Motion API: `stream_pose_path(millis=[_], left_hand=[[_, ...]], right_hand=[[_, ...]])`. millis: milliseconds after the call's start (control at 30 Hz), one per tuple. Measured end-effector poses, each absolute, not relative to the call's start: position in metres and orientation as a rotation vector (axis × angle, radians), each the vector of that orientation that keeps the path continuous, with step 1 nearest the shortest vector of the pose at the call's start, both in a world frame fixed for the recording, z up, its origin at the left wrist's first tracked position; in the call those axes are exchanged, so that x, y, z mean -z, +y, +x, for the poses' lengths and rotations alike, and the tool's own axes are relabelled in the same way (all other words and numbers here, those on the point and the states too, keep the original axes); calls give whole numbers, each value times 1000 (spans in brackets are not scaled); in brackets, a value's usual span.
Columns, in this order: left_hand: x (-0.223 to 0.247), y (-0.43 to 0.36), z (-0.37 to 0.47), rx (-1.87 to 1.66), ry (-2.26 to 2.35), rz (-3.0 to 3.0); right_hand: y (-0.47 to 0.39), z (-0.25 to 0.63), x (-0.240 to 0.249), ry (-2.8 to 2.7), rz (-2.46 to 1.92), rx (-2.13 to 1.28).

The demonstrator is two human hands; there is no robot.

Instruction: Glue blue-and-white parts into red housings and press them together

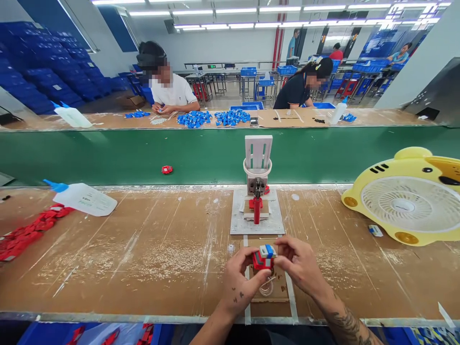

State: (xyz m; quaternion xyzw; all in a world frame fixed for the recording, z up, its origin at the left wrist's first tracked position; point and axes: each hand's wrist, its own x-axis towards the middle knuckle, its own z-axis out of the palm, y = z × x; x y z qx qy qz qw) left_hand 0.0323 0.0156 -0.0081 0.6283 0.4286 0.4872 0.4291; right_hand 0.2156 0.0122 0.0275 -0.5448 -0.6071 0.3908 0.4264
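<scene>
Left hand: the left hand (240,286) is closed around a red block (258,261), thumb at the near side and fingers behind it.
Red block: in the left hand's grasp, between thumb and fingers, just left of the right hand's fingertips.
Blue-and-white piece: the blue-and-white piece (266,251) sits on top of the red block, above the left thumb and next to the right fingertips.
Right hand: the right hand (302,266) is bent inward, thumb and forefinger drawn close together at the block's right side; whether they pinch anything I cannot tell.
Dish: a small clear dish (271,289) lies below the block, just right of the left thumb, on a cardboard sheet (271,298).
Clamp: beyond both hands stands a clamp with a red handle (256,213), on a pale board (237,225).
Bottle: well to the left of the left hand, a white bottle (89,199) with a blue cap lies on its side.
Red pieces: farther left of that hand, a heap of red pieces (30,230).
Fan: to the right of the right hand and beyond it, a yellow fan (373,177); a small loose part (375,231) lies next to its lower edge.
Green strip: past the clamp from the hands, a green strip (201,148) carries one red part (167,169).
</scene>
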Motion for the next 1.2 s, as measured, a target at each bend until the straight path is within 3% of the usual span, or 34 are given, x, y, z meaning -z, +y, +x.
stream_pose_path(millis=[100,200,333,433,600,767,833,1033,1200], left_hand=[[3,13,40,-1094,1007,1218],[4,15,38,-1040,935,1166],[6,24,20,-1221,835,1501],[-2,33,8,-1168,727,1773],[-14,42,7,-1092,851,1512],[3,79,0,-1141,903,1249],[10,106,-7,-1169,951,1242],[15,165,-19,-1127,978,1357],[15,176,4,-1012,970,1489]], right_hand=[[8,223,-27,-1763,-1204,-685],[7,225,-25,-1867,-1126,-662],[13,225,-24,-1760,-1240,-909],[20,218,-22,-1599,-1273,-1206],[36,202,-21,-1468,-1242,-1451],[69,204,-32,-1412,-1402,-1058],[84,203,-40,-1367,-1417,-1050],[100,194,-75,-1496,-1190,-1569],[115,205,-123,-1211,-709,-2064]])
